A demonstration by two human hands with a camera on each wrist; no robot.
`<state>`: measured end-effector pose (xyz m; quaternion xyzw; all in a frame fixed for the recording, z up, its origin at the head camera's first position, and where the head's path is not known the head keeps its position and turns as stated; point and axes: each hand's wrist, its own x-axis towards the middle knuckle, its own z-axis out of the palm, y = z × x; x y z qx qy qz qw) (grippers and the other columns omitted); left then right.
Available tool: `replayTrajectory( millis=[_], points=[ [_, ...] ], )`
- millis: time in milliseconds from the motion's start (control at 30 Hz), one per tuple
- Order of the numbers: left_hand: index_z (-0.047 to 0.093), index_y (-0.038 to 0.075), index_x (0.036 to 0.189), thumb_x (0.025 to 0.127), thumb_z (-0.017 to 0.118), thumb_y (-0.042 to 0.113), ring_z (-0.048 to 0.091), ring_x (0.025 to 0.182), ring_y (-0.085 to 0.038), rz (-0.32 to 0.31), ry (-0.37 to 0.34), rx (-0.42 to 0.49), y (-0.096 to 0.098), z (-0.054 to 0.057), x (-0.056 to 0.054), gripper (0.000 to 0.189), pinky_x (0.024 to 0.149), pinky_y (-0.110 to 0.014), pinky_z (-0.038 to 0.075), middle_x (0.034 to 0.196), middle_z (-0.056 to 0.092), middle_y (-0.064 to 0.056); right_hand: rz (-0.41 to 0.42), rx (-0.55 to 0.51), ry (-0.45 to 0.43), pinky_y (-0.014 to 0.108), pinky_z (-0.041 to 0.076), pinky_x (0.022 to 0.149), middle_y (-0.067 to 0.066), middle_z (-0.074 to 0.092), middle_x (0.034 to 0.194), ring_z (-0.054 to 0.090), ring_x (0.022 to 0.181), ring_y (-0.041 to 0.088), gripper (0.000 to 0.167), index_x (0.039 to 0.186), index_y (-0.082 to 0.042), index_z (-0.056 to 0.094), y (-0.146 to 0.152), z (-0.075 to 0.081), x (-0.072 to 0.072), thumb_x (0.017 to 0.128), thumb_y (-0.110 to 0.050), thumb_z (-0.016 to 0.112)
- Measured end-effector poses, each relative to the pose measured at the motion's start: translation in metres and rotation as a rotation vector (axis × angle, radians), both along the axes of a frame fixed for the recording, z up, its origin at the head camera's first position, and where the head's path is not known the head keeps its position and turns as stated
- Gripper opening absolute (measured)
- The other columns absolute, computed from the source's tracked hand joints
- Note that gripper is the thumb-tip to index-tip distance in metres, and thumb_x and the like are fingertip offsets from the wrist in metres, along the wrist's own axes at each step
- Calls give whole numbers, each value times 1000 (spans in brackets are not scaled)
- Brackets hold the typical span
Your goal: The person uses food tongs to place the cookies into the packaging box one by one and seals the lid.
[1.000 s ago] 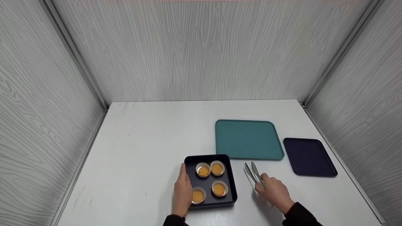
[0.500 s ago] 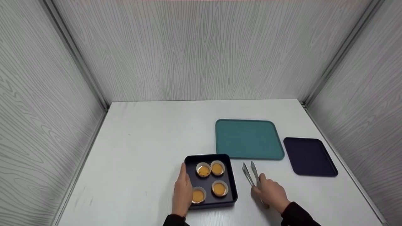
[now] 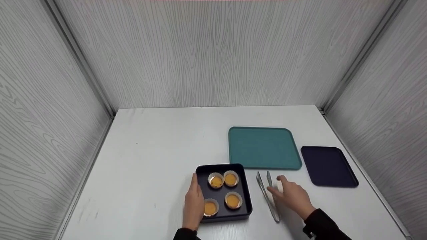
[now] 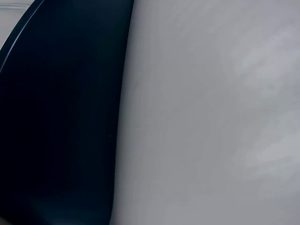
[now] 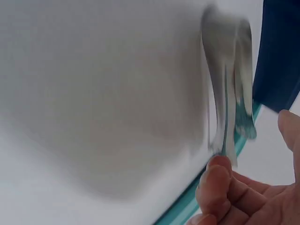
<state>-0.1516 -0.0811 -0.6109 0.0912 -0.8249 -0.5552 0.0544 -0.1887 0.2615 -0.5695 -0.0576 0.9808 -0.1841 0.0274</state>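
Observation:
My left hand [image 3: 194, 204] lies along the left wall of a deep navy square baking pan [image 3: 220, 193], its fingers extended and pressed to the side. Inside the pan sit several small yellow cupcakes [image 3: 233, 200] in pleated paper cups; my hand partly covers the one at the front left. The left wrist view shows mostly the pan's dark outer wall [image 4: 61, 112]. Metal tongs [image 3: 267, 198] rest on the table right of the pan, tips pointing away and arms apart. My right hand [image 3: 295, 198] hovers just right of them, thumb and forefinger spread, holding nothing.
A teal rectangular tray [image 3: 265, 148] lies flat behind the pan and tongs. To its right is a flat, dark purple tray [image 3: 329, 166]. Pale wood-grained panels [image 3: 213, 53] enclose the white table [image 3: 150, 160] at the back and sides.
My right hand has let go of the tongs, which now lie on the table, and its fingers have spread. My left hand and the pan have stayed in place.

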Motion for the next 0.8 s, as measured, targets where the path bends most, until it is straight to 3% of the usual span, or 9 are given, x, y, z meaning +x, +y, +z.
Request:
replayTrajectory(
  millis=[133,300,433,567,800],
  points=[
    [23,7,163,113,33,16,32,150,-29,3,8,8,0,-1,0,53,123,-49,29,167,28,-10,47,3,145,48,56,66,11,71,87,67,73,26,64,134,0,60,21,7,-13,97,-52,66],
    [24,6,163,112,34,15,32,150,-29,6,18,1,0,-1,0,52,123,-48,29,166,28,-10,68,49,193,63,53,86,31,66,118,65,102,48,73,144,6,51,48,13,-26,100,-51,63],
    [24,5,163,112,34,14,32,151,-29,4,26,5,0,-2,-1,52,124,-48,28,167,28,-11,68,93,236,68,50,89,35,59,129,59,111,55,71,146,6,49,68,13,-33,100,-45,65],
    [24,3,162,112,34,13,30,151,-31,-4,35,3,0,-2,-1,52,124,-49,27,167,27,-13,65,109,256,69,49,89,36,57,133,56,114,57,69,146,7,48,86,12,-39,100,-40,67],
    [24,5,162,113,32,15,30,152,-28,1,30,11,0,-1,-1,51,125,-47,26,167,27,-10,43,102,204,74,44,97,39,46,143,44,127,62,73,150,8,42,111,6,-43,101,-42,64]
  ],
)
